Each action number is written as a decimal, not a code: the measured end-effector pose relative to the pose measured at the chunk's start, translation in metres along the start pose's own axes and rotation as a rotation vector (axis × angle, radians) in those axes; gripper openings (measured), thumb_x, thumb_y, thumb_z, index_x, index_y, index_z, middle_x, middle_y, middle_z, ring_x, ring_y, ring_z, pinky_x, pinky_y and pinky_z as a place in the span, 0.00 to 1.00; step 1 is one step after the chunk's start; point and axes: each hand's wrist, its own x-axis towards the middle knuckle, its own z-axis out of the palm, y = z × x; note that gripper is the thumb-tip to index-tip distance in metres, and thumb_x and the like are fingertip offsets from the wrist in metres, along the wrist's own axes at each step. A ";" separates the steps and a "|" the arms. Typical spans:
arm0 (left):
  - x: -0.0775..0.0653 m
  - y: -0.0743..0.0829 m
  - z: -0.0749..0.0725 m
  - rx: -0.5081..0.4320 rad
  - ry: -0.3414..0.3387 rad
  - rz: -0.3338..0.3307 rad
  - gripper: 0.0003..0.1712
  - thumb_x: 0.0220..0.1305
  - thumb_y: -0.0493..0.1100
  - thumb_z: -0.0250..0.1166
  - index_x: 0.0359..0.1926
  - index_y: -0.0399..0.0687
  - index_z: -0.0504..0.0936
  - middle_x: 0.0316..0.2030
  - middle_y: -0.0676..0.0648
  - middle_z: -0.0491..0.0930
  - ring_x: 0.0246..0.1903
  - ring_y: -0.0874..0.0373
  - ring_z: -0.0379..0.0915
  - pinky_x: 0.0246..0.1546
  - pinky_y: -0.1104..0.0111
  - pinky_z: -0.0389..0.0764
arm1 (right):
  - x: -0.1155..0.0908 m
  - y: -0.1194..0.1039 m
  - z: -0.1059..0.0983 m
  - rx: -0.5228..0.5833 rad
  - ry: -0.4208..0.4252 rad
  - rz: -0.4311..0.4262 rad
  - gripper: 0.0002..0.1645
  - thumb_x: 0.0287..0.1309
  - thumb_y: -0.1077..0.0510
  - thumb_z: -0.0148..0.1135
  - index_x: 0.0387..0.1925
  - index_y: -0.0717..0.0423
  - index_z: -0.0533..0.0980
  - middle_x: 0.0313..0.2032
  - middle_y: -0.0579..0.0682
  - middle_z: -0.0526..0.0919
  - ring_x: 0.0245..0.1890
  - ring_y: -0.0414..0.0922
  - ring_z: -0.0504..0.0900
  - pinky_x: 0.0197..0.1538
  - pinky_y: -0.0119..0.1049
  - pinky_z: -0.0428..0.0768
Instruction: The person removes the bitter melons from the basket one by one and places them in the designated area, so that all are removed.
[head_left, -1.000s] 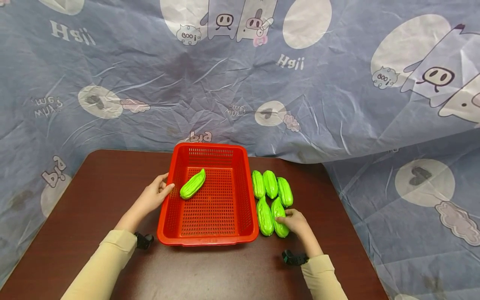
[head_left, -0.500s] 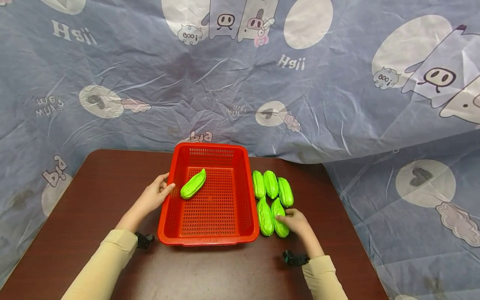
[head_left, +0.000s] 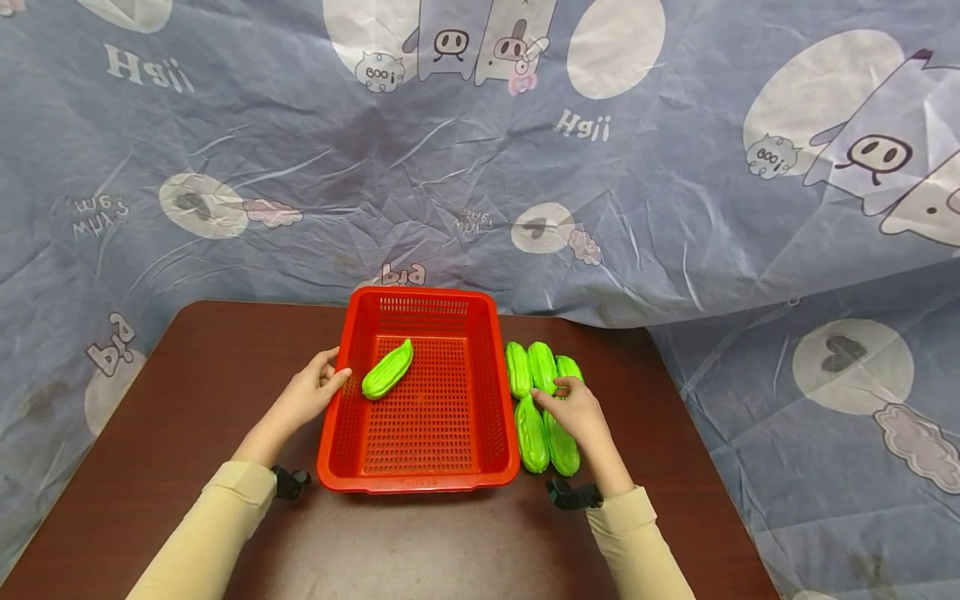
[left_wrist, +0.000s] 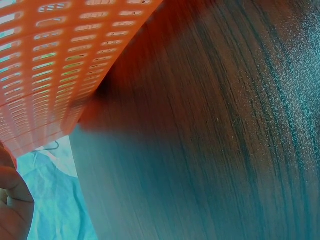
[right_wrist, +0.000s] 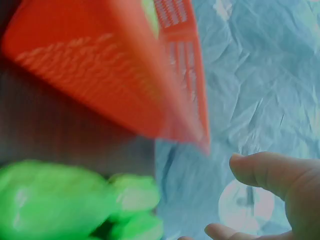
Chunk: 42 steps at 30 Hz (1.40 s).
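Note:
A red perforated plastic basket point(head_left: 420, 483) stands on the table with one bright green, ridged bitter melon point(head_left: 387, 371) lying inside. My left hand point(head_left: 303, 393) grips the basket's left rim, thumb over the top and fingers along the outside. To the basket's right, several more bitter melons point(head_left: 532, 437) lie in two rows. My right hand point(head_left: 577, 410) is over this group, thumb and fingers apart and nothing between them. It partly covers the front right bitter melon point(head_left: 565, 450) and the far right bitter melon point(head_left: 567, 367). In the right wrist view, bitter melons point(right_wrist: 50, 202) show blurred below the basket.
The dark brown table point(head_left: 420, 550) extends in front of the basket and to both sides. A blue-grey printed cloth point(head_left: 420, 167) hangs behind the table and down its right side. Each wrist wears a black strap with a camera point(head_left: 573, 495).
My right hand has left the front right bitter melon and moved away from me, up over the back row. The left hand keeps its place on the rim.

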 end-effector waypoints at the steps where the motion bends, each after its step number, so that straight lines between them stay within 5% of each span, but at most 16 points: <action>1: 0.000 0.000 0.000 0.000 0.002 0.000 0.36 0.74 0.46 0.56 0.72 0.29 0.55 0.34 0.40 0.77 0.31 0.56 0.75 0.32 0.66 0.76 | 0.002 -0.007 0.002 0.010 -0.002 -0.009 0.40 0.63 0.42 0.61 0.65 0.67 0.66 0.58 0.68 0.75 0.57 0.62 0.76 0.55 0.54 0.76; 12: 0.000 -0.001 -0.001 0.004 0.012 -0.007 0.36 0.74 0.47 0.56 0.72 0.30 0.55 0.35 0.40 0.77 0.31 0.56 0.74 0.32 0.67 0.76 | 0.020 -0.083 0.036 0.104 -0.001 -0.126 0.37 0.60 0.45 0.65 0.63 0.64 0.70 0.56 0.65 0.77 0.56 0.59 0.77 0.56 0.52 0.76; 20: 0.001 0.000 -0.002 0.014 0.004 0.004 0.37 0.75 0.48 0.55 0.72 0.29 0.55 0.35 0.40 0.76 0.30 0.57 0.73 0.31 0.66 0.75 | 0.033 -0.117 0.071 0.165 -0.041 -0.127 0.37 0.59 0.43 0.66 0.63 0.59 0.70 0.57 0.62 0.76 0.56 0.56 0.77 0.56 0.51 0.76; 42: 0.001 0.001 0.001 0.019 -0.001 -0.014 0.36 0.75 0.48 0.55 0.73 0.31 0.55 0.34 0.41 0.76 0.28 0.57 0.72 0.31 0.66 0.74 | 0.049 -0.145 0.166 0.122 -0.046 -0.075 0.40 0.58 0.43 0.67 0.59 0.69 0.67 0.53 0.67 0.75 0.54 0.60 0.77 0.57 0.49 0.76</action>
